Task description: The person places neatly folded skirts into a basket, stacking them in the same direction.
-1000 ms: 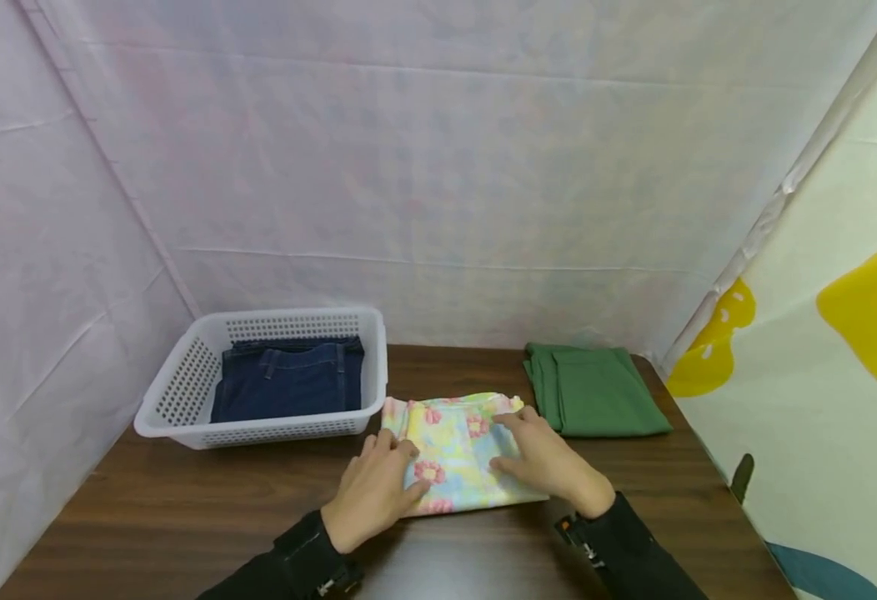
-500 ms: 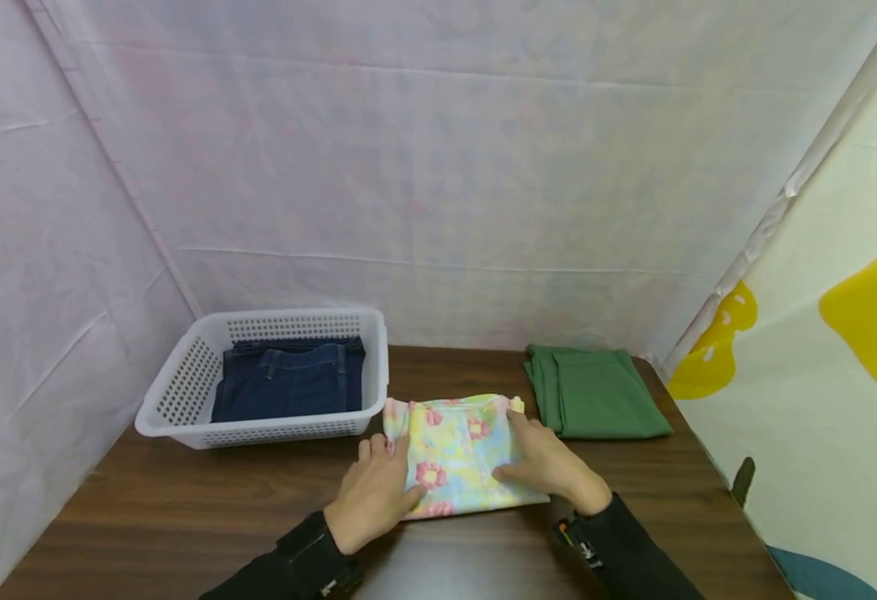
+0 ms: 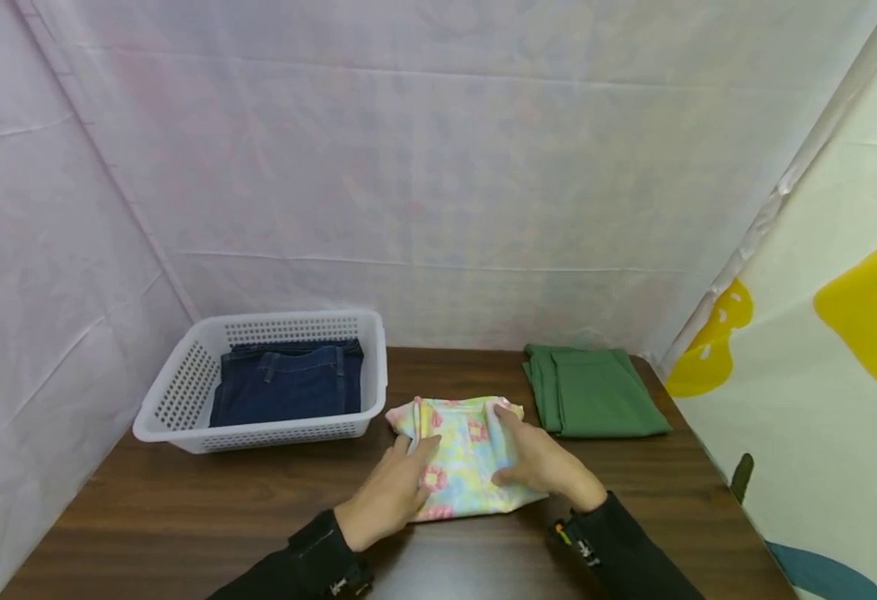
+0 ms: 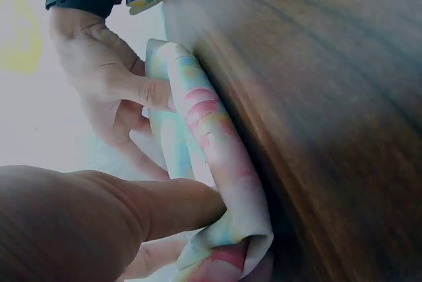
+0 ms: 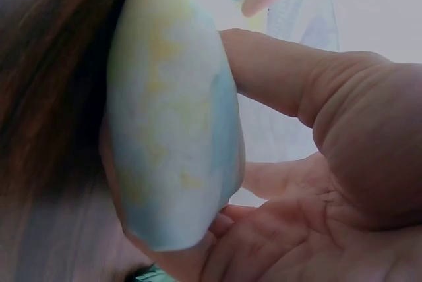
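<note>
A folded floral cloth [image 3: 459, 458], pastel yellow, blue and pink, lies on the wooden table [image 3: 258, 492] in the head view. My left hand [image 3: 389, 492] grips its left side, and the fabric bunches there. In the left wrist view the thumb presses the cloth's [image 4: 214, 124] top layer; the fingertips are mostly hidden. On the right side, my right hand [image 3: 547, 462] holds the edge, which curls upward. The right wrist view has the thumb over the cloth [image 5: 171, 130] and fingers reaching beneath it.
A white perforated basket [image 3: 161, 429] holding folded dark blue jeans [image 3: 288, 387] stands at the back left. Folded green fabric [image 3: 599, 392] lies at the back right, close to my right hand. A pale sheet wall [image 3: 438, 183] rises behind the table.
My left hand has moved slightly right and inward, bunching the cloth's left side. My right fingers now grip the right edge, which has curled up. Basket and green fabric stay put.
</note>
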The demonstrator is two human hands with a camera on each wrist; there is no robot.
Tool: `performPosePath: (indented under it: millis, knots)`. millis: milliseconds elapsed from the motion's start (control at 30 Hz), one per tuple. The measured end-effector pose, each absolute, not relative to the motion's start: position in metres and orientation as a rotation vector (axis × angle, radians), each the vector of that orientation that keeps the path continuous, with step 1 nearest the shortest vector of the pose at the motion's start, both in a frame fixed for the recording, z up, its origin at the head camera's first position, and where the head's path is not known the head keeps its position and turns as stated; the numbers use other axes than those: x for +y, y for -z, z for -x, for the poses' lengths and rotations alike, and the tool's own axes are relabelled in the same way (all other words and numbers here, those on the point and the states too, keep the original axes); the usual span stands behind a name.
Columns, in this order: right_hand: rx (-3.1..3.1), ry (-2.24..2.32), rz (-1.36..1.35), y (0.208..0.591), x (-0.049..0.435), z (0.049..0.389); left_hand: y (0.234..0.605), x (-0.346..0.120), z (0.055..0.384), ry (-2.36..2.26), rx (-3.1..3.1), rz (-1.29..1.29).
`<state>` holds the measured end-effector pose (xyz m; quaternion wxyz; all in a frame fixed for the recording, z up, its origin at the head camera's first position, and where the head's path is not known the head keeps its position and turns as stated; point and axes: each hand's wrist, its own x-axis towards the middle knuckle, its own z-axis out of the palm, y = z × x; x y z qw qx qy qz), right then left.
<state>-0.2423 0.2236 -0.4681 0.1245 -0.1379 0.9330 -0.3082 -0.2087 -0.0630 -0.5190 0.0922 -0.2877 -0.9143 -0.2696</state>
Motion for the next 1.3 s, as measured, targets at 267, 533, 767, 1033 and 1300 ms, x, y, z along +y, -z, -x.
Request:
performPosePath:
  millis: [267,533,767,1033,1300]
  knots:
    - [2.609,0.983,0.627,0.466,0.235,0.250,0.504,-0.063,0.208,0.924,-2.711,0.883]
    - [2.510,1.011,0.748,0.465,0.239,0.252,0.484,-0.062,0.199,0.909,-2.766,0.858]
    - [2.481,1.074,0.629,0.465,0.236,0.248,0.484,-0.063,0.200,0.991,-2.818,0.818]
    - [2.505,1.094,0.615,0.461,0.237,0.248,0.479,-0.063,0.201,1.035,-2.822,0.774]
    - [2.555,1.081,0.680,0.456,0.238,0.246,0.478,-0.060,0.200,1.007,-2.787,0.799]
